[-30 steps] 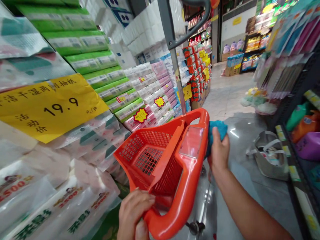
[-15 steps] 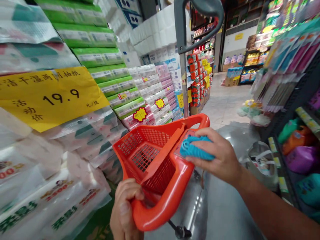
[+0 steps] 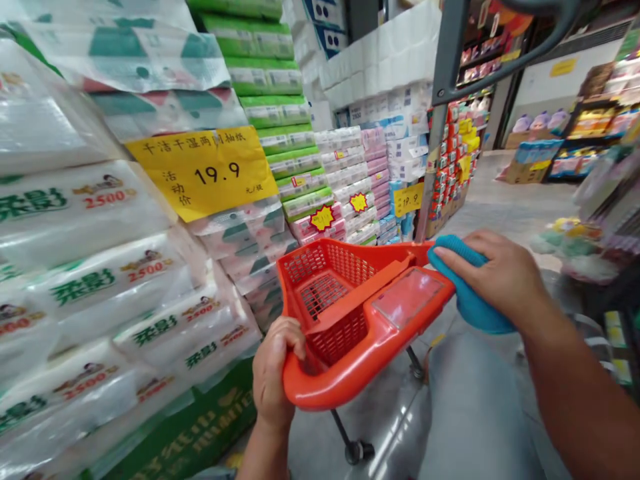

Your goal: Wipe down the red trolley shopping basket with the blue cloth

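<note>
Left hand (image 3: 274, 373) is clenched around the near left corner of the red cart basket (image 3: 340, 390). Right hand (image 3: 505, 273) grips a blue cloth (image 3: 475, 307) at the basket's far right corner. Clear panel (image 3: 407, 297) lies along the right edge. Beyond the left edge, a yellow price sign (image 3: 205, 173) fronts stacked packs (image 3: 175, 53).

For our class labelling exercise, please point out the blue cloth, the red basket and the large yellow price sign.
Blue cloth (image 3: 477, 305): head view, on its lower part.
Red basket (image 3: 345, 385): head view, on its near rim.
Large yellow price sign (image 3: 217, 173): head view, on its printed price.
</note>
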`<state>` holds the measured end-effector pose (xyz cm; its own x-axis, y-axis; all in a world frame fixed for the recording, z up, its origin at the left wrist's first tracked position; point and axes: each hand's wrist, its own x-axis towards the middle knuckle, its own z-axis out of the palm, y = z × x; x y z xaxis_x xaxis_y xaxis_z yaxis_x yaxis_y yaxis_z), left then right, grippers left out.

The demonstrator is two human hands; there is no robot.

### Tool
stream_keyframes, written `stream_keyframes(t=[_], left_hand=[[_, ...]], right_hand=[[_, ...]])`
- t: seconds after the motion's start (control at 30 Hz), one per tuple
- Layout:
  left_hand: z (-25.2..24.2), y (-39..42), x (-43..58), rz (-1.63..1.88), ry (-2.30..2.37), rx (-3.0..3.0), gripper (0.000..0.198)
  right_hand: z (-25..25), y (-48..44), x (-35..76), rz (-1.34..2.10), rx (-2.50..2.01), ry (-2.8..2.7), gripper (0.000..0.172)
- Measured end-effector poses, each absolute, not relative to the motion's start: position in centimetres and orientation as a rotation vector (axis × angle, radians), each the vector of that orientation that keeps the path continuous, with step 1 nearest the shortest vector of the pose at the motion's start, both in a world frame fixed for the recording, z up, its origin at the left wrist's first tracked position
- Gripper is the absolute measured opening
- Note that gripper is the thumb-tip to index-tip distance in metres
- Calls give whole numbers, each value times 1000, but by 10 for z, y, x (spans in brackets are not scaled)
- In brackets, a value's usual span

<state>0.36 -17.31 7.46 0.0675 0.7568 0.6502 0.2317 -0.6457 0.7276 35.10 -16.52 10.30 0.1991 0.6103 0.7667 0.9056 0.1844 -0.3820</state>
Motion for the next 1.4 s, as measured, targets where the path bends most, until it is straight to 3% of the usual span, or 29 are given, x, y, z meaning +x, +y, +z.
stream_keyframes(t=[0.1, 0.3, 0.47, 0.7, 0.9, 1.13, 1.3, 1.4], left_hand=[[77, -175, -1, 1595, 964, 1875, 44], [72, -166, -5, 1745, 788, 1716, 46], [66, -148, -8, 1804, 658, 1645, 48], [67, -128, -2, 1803, 621, 1623, 51], [66, -128, 4, 1738, 630, 1617, 51], [68, -131, 4, 1742, 668, 1636, 52], [68, -133, 6, 1748, 677, 1630, 53], [67, -132, 11, 1824, 707, 1572, 55]], right_hand=[[104, -165, 350, -485, -1656, -1506, 55], [116, -190, 308, -501, -1407, -1729, 40], [110, -194, 294, -572, -1559, -1463, 43], [99, -208, 231, -656, -1110, -1599, 20], [89, -200, 245, -579, -1283, -1268, 21], [73, -224, 191, -592, -963, -1640, 27], [65, -217, 210, -553, -1102, -1254, 29], [52, -218, 204, -513, -1045, -1319, 27]])
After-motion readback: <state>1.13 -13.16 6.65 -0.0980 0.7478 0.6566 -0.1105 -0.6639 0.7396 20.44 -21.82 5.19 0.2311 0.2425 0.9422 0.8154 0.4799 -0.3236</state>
